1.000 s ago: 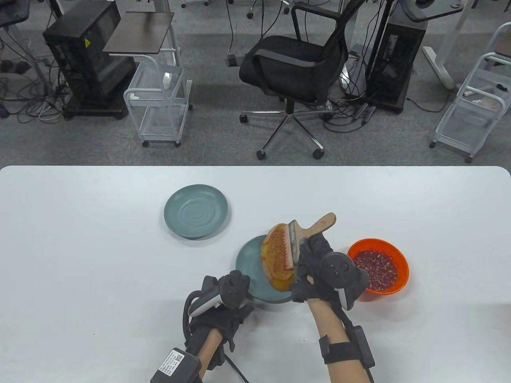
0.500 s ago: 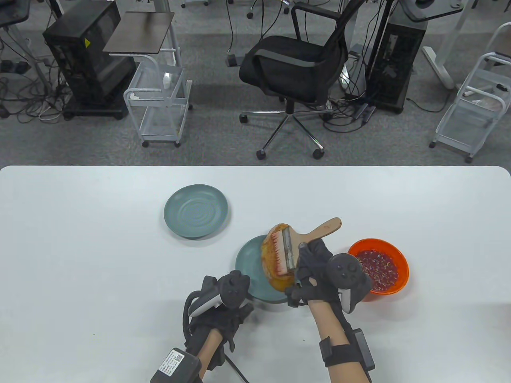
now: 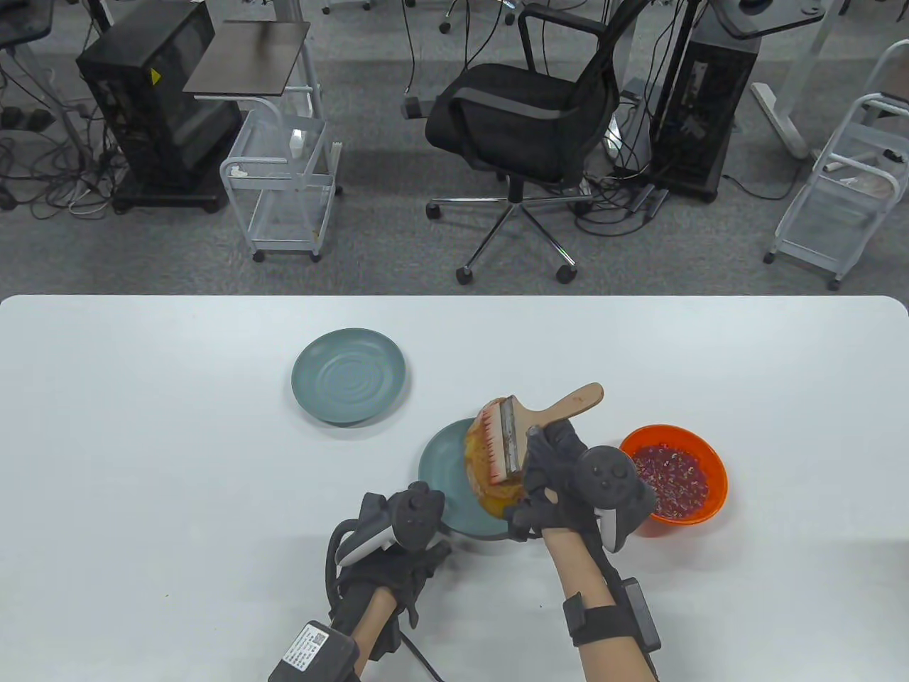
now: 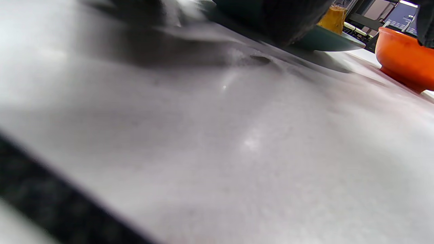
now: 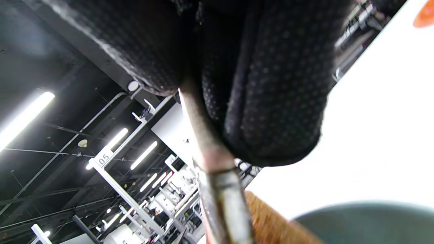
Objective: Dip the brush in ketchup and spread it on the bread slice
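Bread slice [image 3: 490,472], golden, red-streaked: spreading well underway.
Your right hand [image 3: 568,483] grips the wooden flat brush [image 3: 522,430], bristles apparently on it; left hand [image 3: 398,547] unclear; orange ketchup bowl [image 3: 699,472] nearby.

High table cam, wrist cams close, both showing plate [image 3: 440,472]

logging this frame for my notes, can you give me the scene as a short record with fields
right hand: right hand grips the brush by its wooden handle
brush: bristles red-stained, lying against the bread slice
bread slice: orange-smeared, on the near plate
left hand: left hand rests on the table beside the near plate, holding nothing visible
ketchup bowl: orange bowl with red sauce, right of the near plate
far plate: second teal plate, further back and to the left, nothing on it
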`<state>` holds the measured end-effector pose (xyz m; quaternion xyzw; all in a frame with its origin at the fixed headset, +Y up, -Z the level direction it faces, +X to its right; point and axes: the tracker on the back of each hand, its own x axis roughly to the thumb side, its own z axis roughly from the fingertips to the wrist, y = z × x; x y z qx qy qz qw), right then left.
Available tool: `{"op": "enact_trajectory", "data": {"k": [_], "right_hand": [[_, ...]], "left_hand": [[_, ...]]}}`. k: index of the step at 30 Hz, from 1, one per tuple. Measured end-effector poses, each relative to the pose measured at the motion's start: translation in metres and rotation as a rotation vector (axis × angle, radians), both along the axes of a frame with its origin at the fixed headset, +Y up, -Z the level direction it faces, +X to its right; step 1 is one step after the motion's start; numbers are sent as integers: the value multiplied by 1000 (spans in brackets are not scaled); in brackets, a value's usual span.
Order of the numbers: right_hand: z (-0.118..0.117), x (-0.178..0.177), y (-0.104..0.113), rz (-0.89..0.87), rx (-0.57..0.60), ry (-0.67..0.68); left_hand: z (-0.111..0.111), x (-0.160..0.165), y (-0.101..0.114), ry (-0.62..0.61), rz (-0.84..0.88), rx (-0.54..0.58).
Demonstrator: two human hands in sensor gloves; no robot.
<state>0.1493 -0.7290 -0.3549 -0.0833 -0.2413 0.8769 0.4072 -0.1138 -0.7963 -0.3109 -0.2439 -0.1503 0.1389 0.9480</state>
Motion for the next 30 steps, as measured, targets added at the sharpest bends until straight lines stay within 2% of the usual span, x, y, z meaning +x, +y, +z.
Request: {"op": "enact_trajectory", "data": {"k": [3, 5, 9, 11, 13, 17, 20, 23, 25, 28, 30], "right_hand": [[1, 17, 8, 94, 58, -56], [1, 21, 10, 44, 62, -63], [-1, 4, -4, -169, -15, 43], [-1, -5, -8, -183, -49, 75], [-1, -7, -6, -88, -32, 65], [4, 8, 7, 111, 78, -22], [11, 15, 14, 135, 127, -75], [11, 9, 8, -7, 86, -14], [7, -1, -2, -127, 12, 42], [5, -8, -8, -71, -26, 22], [6, -3, -4, -24, 2, -8]], "left_hand": [[0, 0, 0, -4, -11, 2], [0, 1, 0, -3, -16, 2], [1, 1, 0, -1, -14, 1], [1, 1, 0, -2, -13, 0], [1, 1, 0, -2, -8, -1], [1, 0, 0, -2, -3, -3], [1, 1, 0, -1, -13, -1], [1, 2, 0, -2, -29, 0], [1, 2, 0, -1, -28, -1], [1, 1, 0, 0, -18, -2], [1, 1, 0, -3, -21, 2]]}}
